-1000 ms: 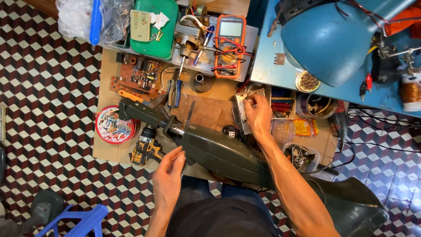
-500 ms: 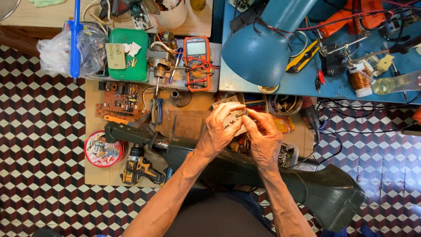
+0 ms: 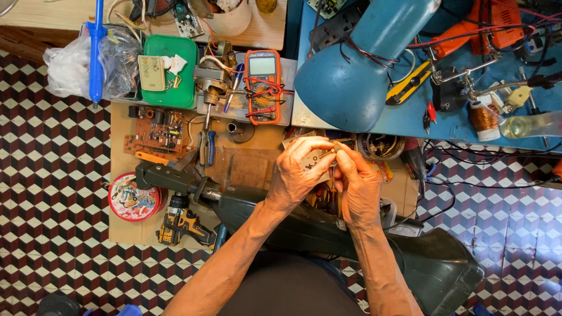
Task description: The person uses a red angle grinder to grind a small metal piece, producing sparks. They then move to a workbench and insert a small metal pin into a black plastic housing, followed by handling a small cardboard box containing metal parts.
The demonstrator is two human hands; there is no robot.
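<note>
My left hand (image 3: 301,172) and my right hand (image 3: 358,181) meet above the workbench, fingertips pinched together on a small part (image 3: 332,150) that is too tiny to identify. A pale piece of card or board (image 3: 316,161) shows behind my left fingers. Below both forearms a long dark green tool body (image 3: 246,210) lies across my lap, its wide end (image 3: 445,272) at the lower right.
A blue desk lamp (image 3: 351,82) hangs over the bench. An orange multimeter (image 3: 262,85), brown circuit board (image 3: 158,133), green box (image 3: 170,73), round tin (image 3: 133,198) and yellow cordless drill (image 3: 181,225) lie to the left. A blue table (image 3: 486,126) with clutter stands right.
One second ago my hands were apart, the left low by the tool body. They have come together over the bench and stay pinched on the small part; the view has shifted slightly.
</note>
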